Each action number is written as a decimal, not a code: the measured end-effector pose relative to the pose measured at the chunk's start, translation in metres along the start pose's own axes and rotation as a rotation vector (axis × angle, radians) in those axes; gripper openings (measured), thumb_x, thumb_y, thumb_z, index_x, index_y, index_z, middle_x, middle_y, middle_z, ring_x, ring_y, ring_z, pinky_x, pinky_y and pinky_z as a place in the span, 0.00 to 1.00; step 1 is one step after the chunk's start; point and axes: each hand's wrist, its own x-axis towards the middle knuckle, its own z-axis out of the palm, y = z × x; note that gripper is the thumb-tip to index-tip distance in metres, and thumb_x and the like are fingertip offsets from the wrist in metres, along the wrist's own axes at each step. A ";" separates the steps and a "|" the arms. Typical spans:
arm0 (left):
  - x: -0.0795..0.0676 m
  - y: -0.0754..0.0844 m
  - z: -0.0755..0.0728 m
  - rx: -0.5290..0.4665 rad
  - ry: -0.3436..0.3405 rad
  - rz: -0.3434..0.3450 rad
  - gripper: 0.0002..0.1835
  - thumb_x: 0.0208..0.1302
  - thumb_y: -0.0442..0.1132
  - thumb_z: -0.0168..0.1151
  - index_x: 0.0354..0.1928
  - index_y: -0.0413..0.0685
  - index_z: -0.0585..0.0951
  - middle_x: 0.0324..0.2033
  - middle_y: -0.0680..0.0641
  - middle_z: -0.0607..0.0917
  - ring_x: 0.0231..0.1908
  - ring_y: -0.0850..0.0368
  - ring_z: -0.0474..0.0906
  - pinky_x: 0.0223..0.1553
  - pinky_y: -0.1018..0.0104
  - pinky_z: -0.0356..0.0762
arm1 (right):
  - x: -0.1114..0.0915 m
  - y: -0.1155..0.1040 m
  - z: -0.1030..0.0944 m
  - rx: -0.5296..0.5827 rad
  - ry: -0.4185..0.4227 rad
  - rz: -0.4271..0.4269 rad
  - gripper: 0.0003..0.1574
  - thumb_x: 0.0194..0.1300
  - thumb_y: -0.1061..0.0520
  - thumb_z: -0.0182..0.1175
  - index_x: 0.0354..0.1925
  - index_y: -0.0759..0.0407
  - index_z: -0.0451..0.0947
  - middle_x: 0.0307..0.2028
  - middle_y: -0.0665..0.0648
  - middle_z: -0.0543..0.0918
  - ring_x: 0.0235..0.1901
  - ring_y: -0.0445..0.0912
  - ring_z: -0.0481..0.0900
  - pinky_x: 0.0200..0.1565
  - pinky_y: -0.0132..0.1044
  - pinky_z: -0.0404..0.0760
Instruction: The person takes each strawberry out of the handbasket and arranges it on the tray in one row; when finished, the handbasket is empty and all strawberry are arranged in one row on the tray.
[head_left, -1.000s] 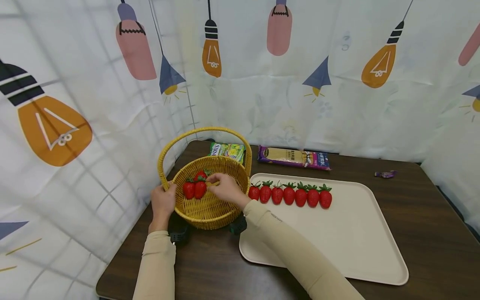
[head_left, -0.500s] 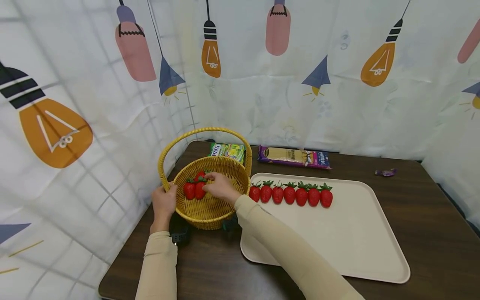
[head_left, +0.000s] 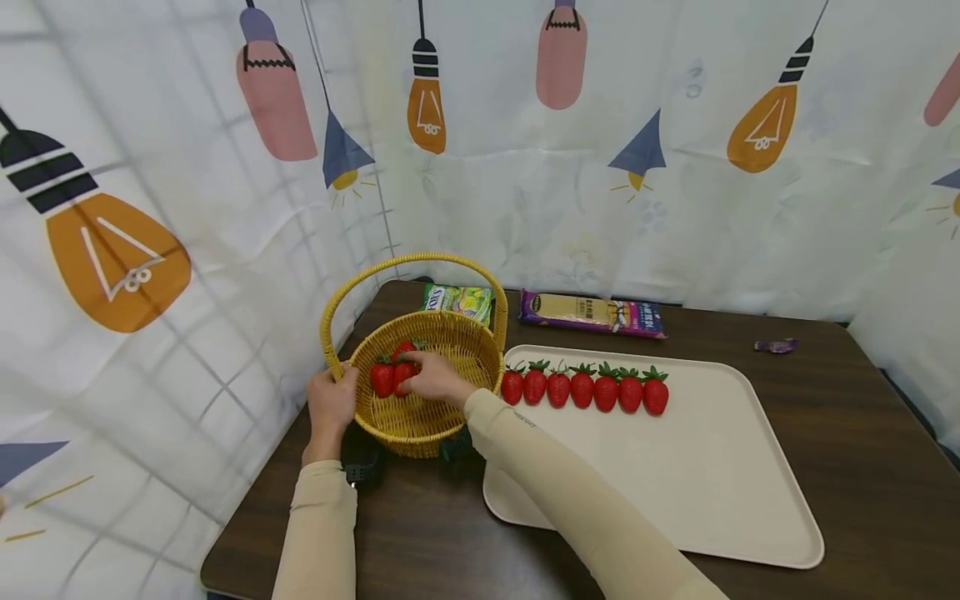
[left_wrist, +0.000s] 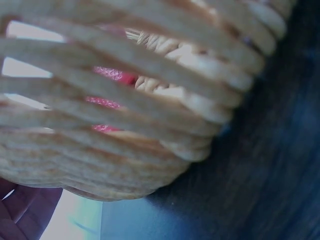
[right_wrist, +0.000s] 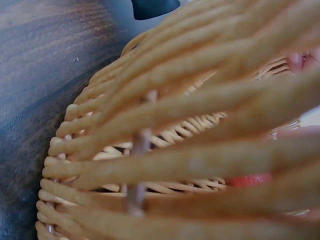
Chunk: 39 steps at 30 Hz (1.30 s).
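A yellow wicker basket (head_left: 416,437) with a tall arched handle stands at the left of the table, tipped a little toward me. My left hand (head_left: 330,404) grips its left side where the handle meets the rim. Inside lie three red strawberries with green leaves. My right hand (head_left: 438,379) reaches in over the right rim and grips the strawberry (head_left: 402,379) nearest it, fingers on top and thumb lower down. Another strawberry (head_left: 382,380) sits to its left, and one more (head_left: 405,350) lies behind. Both wrist views mostly show wicker, with red strawberry (left_wrist: 107,102) glimpsed through the gaps.
Right of the basket, a cream tray (head_left: 675,483) holds a row of several strawberries (head_left: 582,388) along its far side. Behind stand a green candy bag (head_left: 459,302) and a purple noodle packet (head_left: 592,314). A small purple wrapped candy (head_left: 776,346) lies far right. Printed curtains border the table.
My right hand has moved slightly left and lower, from the strawberry's leaves onto its body. The left hand keeps its grip on the basket.
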 end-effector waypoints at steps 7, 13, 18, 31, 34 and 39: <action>0.000 0.002 0.002 -0.005 0.002 0.006 0.20 0.66 0.40 0.51 0.15 0.45 0.67 0.10 0.54 0.59 0.13 0.56 0.54 0.15 0.65 0.54 | 0.002 0.004 -0.001 -0.058 -0.050 -0.059 0.37 0.61 0.56 0.65 0.68 0.51 0.69 0.62 0.58 0.74 0.55 0.50 0.73 0.53 0.41 0.75; 0.000 0.002 0.002 -0.003 0.002 0.010 0.20 0.66 0.40 0.51 0.14 0.45 0.67 0.09 0.54 0.59 0.12 0.57 0.54 0.14 0.65 0.54 | 0.002 0.007 0.000 -0.038 -0.069 -0.083 0.26 0.62 0.59 0.65 0.59 0.54 0.77 0.50 0.54 0.80 0.44 0.45 0.76 0.44 0.35 0.76; 0.000 0.001 0.002 -0.005 0.002 0.015 0.20 0.65 0.40 0.51 0.14 0.45 0.66 0.09 0.55 0.58 0.11 0.57 0.53 0.13 0.65 0.53 | 0.002 0.008 0.004 -0.040 -0.118 -0.105 0.18 0.60 0.61 0.67 0.50 0.56 0.82 0.44 0.51 0.83 0.35 0.43 0.77 0.36 0.33 0.77; 0.000 0.002 0.001 0.031 0.026 0.027 0.19 0.64 0.40 0.52 0.14 0.46 0.66 0.10 0.53 0.59 0.13 0.55 0.56 0.15 0.64 0.54 | 0.000 0.008 0.011 -0.155 -0.432 -0.289 0.20 0.61 0.61 0.66 0.52 0.55 0.82 0.45 0.45 0.84 0.41 0.36 0.77 0.45 0.27 0.75; -0.001 0.003 0.001 0.032 0.028 0.032 0.19 0.63 0.39 0.52 0.14 0.46 0.66 0.10 0.53 0.59 0.12 0.55 0.55 0.15 0.65 0.53 | 0.000 0.009 0.012 -0.165 -0.469 -0.305 0.19 0.61 0.63 0.65 0.52 0.56 0.82 0.44 0.46 0.84 0.41 0.35 0.77 0.45 0.26 0.75; -0.001 0.003 0.001 0.027 0.026 0.036 0.19 0.63 0.39 0.52 0.14 0.46 0.66 0.10 0.53 0.58 0.12 0.55 0.55 0.15 0.65 0.52 | 0.000 0.010 0.013 -0.177 -0.502 -0.317 0.18 0.62 0.65 0.63 0.51 0.56 0.82 0.46 0.47 0.84 0.41 0.35 0.76 0.45 0.26 0.75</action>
